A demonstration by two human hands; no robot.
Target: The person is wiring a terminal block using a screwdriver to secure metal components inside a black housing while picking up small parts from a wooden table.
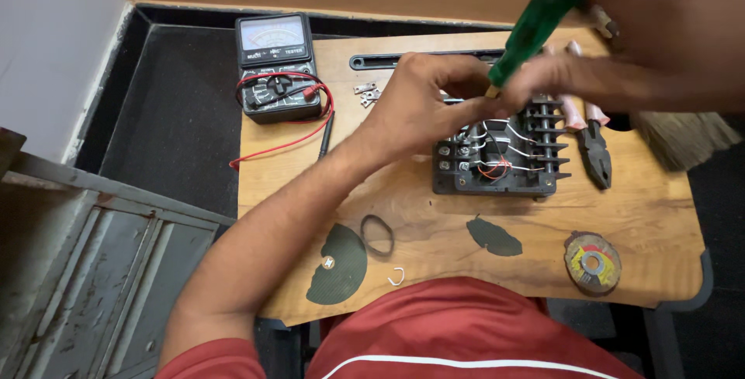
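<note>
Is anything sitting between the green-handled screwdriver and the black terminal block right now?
Nothing visible apart from the hands themselves. The right hand holds the green screwdriver angled down at the terminal block, and the left hand pinches around its tip, hiding the contact point. The pliers lie to the side.

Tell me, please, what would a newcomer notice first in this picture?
First, the green-handled screwdriver in the right hand, its tip down at the black wired terminal block at the board's centre, where the left hand also rests. Next, the analog multimeter with its red lead, upper left.
</note>
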